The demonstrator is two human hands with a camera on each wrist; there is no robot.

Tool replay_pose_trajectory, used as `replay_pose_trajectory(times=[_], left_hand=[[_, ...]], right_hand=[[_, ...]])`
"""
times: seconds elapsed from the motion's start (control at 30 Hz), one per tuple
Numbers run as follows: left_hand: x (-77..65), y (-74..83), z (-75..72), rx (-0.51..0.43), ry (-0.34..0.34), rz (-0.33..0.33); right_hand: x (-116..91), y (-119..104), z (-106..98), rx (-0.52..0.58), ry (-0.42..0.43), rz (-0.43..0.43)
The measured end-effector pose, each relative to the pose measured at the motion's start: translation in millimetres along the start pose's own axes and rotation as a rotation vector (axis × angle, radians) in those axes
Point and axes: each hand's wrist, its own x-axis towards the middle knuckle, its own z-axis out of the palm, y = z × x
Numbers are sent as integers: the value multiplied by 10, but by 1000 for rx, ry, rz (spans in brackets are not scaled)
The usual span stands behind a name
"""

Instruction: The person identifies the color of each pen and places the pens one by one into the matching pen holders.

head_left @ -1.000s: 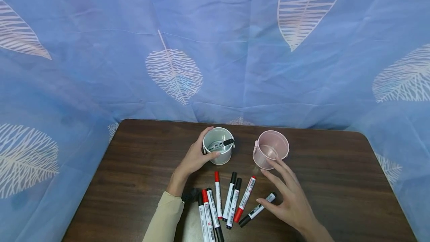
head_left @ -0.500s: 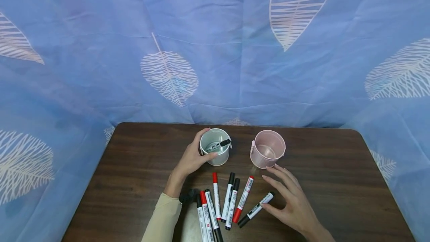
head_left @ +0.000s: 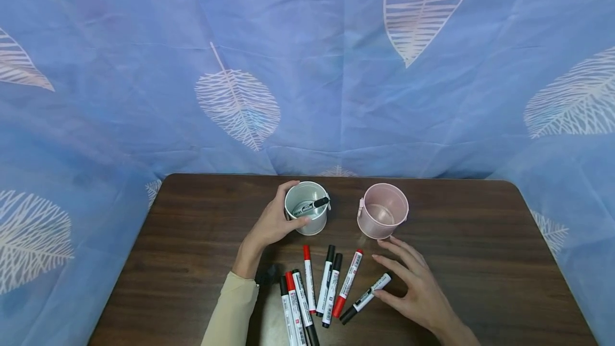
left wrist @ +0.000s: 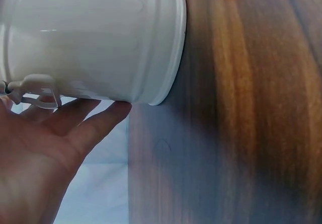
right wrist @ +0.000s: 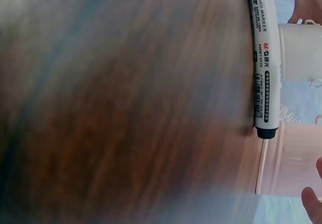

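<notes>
My left hand (head_left: 276, 221) holds a small pale green bucket (head_left: 318, 227), with the thumb at its near rim and fingers around the left side. In the left wrist view the fingers lie along the bucket wall (left wrist: 80, 38), by a handle hinge. A black whiteboard marker (head_left: 311, 207) leans inside that bucket. My right hand (head_left: 420, 292) hovers with spread fingers beside a black-capped whiteboard marker (head_left: 367, 298) on the table; whether the thumb touches it I cannot tell. The right wrist view shows this marker (right wrist: 266, 63) lying near a pink bucket (right wrist: 292, 158).
The pink bucket (head_left: 383, 208) stands to the right of the green one, just beyond my right fingertips. Several red and black markers (head_left: 309, 282) lie in a loose row on the brown table (head_left: 173, 260). A blue leaf-print cloth (head_left: 312, 95) hangs behind the table.
My right hand has drawn back slightly from the pink bucket, its fingertips coming down nearer the black-capped marker. The left hand still holds the green bucket. The head view has shifted a little.
</notes>
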Motion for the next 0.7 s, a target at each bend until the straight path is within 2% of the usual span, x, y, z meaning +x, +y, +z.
replay_pose_trajectory(times=[0.1,0.33,0.47,0.57,0.7], left_hand=[[14,-5,12,17,4,24],[25,18,32,22,12,55],[-7,202,-9,9,-7,60],[-38,349,-49,15,-15,58],[-59,394,-60,14,-6,54]], right_hand=[[-1,22,4,2,-3,-18],[-72,77,31,-42,-33,25],[-109,140,50,-67,-60,53],[-114,182,60,-68,-70,39],[-109,202,58,-55,-76,17]])
